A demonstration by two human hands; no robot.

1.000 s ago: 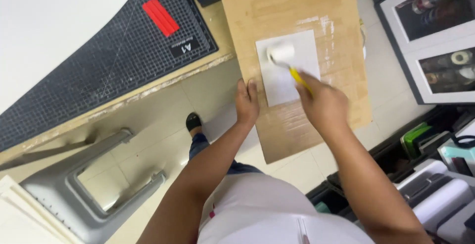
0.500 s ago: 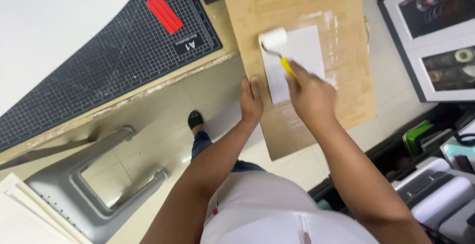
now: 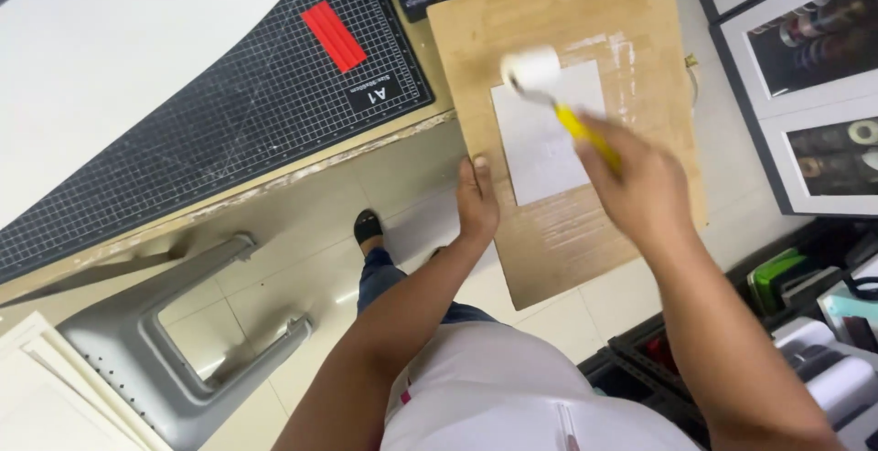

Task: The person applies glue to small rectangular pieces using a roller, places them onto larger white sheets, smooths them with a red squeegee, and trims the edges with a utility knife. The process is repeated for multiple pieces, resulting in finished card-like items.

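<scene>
A small paint roller (image 3: 533,71) with a white sleeve and a yellow handle is being gripped by the right hand (image 3: 640,181), whose fingers are being kept wrapped tightly around the handle. The roller's sleeve is being pressed against the upper left corner of a white sheet (image 3: 544,144), which is lying flat on a brown wooden board (image 3: 567,12). The roller and hand are being shown slightly blurred. Shiny wet streaks are being seen on the board just beyond the sheet's upper right edge.

The left hand (image 3: 477,202) is being laid flat, fingers together and holding nothing, against the board's left edge, just beside the sheet's lower left corner. The two hands are being kept apart, with the sheet between them.

The board is being carried partly by the desk (image 3: 274,177), its near end jutting out over the tiled floor (image 3: 302,231). To the left of the board, a black gridded cutting mat (image 3: 210,122) is lying on the desk, with a red strip (image 3: 334,37) near its upper right corner and a large white sheet (image 3: 119,48) covering its far side. A grey stool (image 3: 174,341) is standing on the floor below the desk edge. Framed pictures (image 3: 805,58) are being seen to the right of the board.
</scene>
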